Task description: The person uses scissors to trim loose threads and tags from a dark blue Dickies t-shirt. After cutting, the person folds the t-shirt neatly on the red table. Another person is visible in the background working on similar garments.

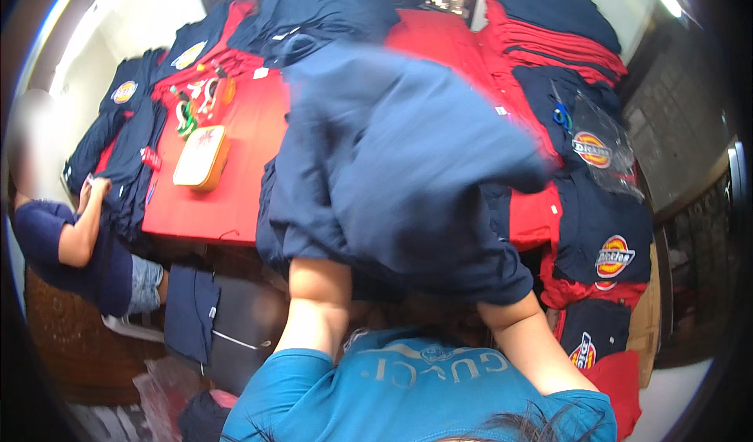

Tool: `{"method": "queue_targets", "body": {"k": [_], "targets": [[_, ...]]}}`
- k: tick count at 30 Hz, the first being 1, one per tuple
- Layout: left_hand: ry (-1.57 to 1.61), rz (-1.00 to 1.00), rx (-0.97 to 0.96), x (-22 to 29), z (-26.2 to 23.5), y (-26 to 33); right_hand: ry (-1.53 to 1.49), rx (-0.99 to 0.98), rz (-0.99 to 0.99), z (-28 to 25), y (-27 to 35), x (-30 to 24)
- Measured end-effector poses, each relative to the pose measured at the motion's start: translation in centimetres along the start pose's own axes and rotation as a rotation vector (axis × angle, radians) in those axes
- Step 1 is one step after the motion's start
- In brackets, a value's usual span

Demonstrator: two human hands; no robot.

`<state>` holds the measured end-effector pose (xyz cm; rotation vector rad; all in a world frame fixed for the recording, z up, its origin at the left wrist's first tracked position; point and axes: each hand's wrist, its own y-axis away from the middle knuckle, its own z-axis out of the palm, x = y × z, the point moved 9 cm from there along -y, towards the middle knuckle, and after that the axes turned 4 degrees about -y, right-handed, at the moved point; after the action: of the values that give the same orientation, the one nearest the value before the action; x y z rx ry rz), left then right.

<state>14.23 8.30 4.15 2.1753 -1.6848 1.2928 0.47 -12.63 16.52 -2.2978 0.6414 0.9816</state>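
Red surface [235,183] crowded with folded garments.
Both hands are hiding inside a soft, limp navy shirt [392,160]; grip undeterminable; best held at hem.

A single head-worn fisheye camera looks steeply down from just above the wearer's turquoise printed T-shirt [416,387], which fills the lower centre of the frame. It faces forward across a red-covered table [235,167] that runs toward the top edge. The view is very close: a raised navy blue fabric garment [400,160] blocks the middle. Straight edges bow near the dark circular rim.
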Motion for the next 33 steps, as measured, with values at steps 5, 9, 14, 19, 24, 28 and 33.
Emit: {"method": "queue_targets", "body": {"k": [5,9,14,19,24,28,33], "targets": [[0.598,-0.146,-0.012,0.4,-9.9,2.9,0.156,0.434,0.100,-15.7,6.4,3.7],[0.801,-0.050,-0.085,6.5,-15.7,7.5,0.392,0.885,0.278,-29.3,14.9,5.3],[0.571,0.142,-0.343,13.6,-16.6,15.5,0.058,0.175,0.125,-8.7,12.1,1.1],[0.235,0.071,-1.076,8.5,-5.2,35.5,-0.551,-0.441,0.751,11.5,21.8,10.1],[0.337,-0.133,-1.206,3.9,-6.1,36.1,-1.666,0.384,1.016,10.3,27.9,16.7],[1.337,-0.829,-0.458,-0.5,-10.4,33.7,-1.466,0.062,1.201,12.9,31.9,16.2],[0.248,-0.576,-1.146,-3.7,-20.1,39.3,-1.480,0.775,0.754,-4.3,29.4,19.1]]}}
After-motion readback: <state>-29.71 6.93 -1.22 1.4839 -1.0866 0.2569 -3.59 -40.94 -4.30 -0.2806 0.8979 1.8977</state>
